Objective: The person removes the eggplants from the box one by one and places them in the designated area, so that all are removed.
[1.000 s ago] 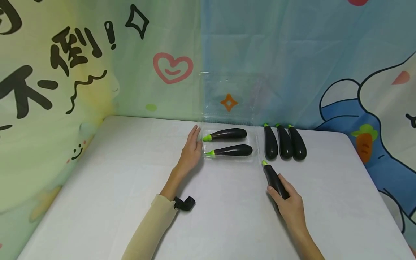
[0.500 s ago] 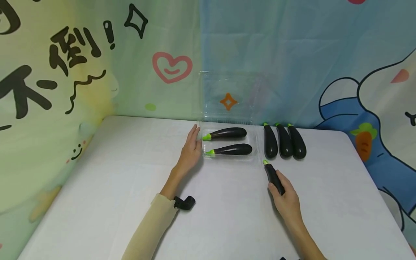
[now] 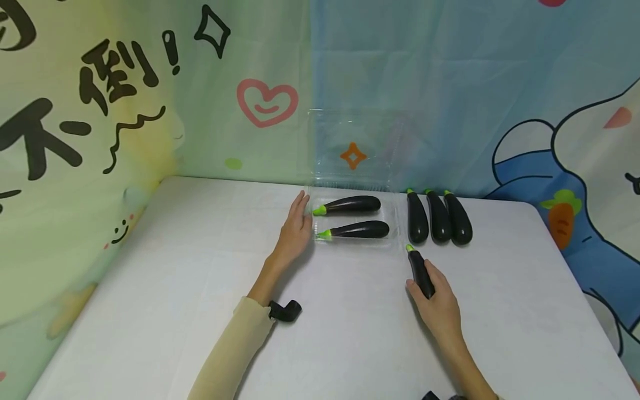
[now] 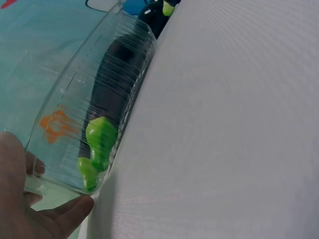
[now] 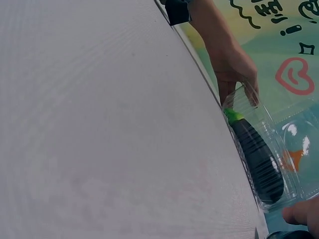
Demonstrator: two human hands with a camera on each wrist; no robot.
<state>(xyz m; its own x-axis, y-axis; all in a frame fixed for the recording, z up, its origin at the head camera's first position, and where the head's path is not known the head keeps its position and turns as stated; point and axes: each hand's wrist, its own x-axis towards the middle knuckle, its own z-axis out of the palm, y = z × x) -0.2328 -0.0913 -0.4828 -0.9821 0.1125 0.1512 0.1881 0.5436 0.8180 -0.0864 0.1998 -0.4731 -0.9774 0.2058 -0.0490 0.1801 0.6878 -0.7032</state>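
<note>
In the head view my left hand [image 3: 295, 230] lies with fairly straight fingers against the left end of a clear plastic clamshell box [image 3: 392, 243]. Two black toy eggplants with green stems lie inside, a rear eggplant [image 3: 352, 204] and a front eggplant [image 3: 361, 229]. My right hand [image 3: 442, 305] holds another eggplant [image 3: 420, 272] by its thick end, stem pointing away from me; the palm hides that end. Its thumb stands out a little to the left. The left wrist view shows the left fingertips [image 4: 77, 211] at the end of the box.
Right of the box, three more eggplants [image 3: 439, 219] lie side by side, stems toward the back. The box's transparent lid [image 3: 357, 133] stands raised against the printed backdrop cloth [image 3: 450, 83]. All rests on a white table [image 3: 350, 333].
My right hand and its eggplant have shifted slightly forward. The right thumb has spread a little left, away from the eggplant. My left hand and the box have stayed put.
</note>
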